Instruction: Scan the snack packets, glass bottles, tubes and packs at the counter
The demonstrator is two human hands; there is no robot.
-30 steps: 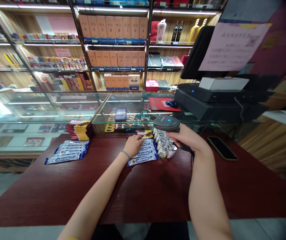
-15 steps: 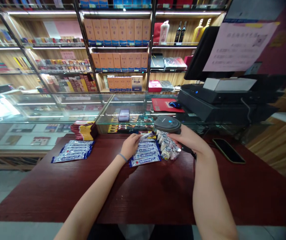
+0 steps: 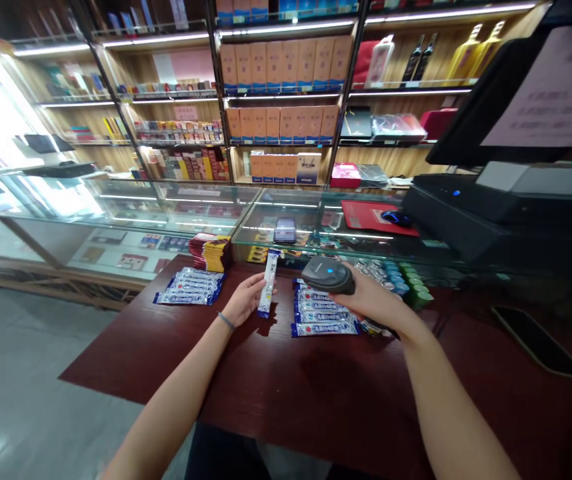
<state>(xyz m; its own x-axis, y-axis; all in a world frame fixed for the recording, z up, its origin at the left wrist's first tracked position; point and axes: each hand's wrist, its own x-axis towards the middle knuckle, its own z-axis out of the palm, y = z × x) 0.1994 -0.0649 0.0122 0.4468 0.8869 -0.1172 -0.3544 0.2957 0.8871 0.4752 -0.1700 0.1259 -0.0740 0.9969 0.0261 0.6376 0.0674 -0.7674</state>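
My left hand (image 3: 246, 299) grips a slim blue-and-white snack packet (image 3: 268, 283), held upright above the table with its fingers closed round the side. In my right hand (image 3: 369, 293) is a dark barcode scanner (image 3: 327, 275) with a lit blue spot on top, its head turned toward the packet but apart from it. Below the scanner lies a row of similar blue-and-white packets (image 3: 323, 329), partly covered by it. Another batch of these packets (image 3: 189, 287) rests at the left, in front of a stack of red-and-yellow packets (image 3: 209, 253).
Small green-capped cylinders (image 3: 420, 291) and others stand behind my right hand. A phone (image 3: 539, 341) lies on the dark red table (image 3: 286, 393) at right. Beyond is a glass display counter (image 3: 216, 207) with a red mat (image 3: 361, 217), a mouse (image 3: 395, 218) and a monitor (image 3: 486, 93).
My left hand has lifted a packet off the right-hand row and moved left, turning it upright. The scanner has swung slightly left over the row. My view has turned left.
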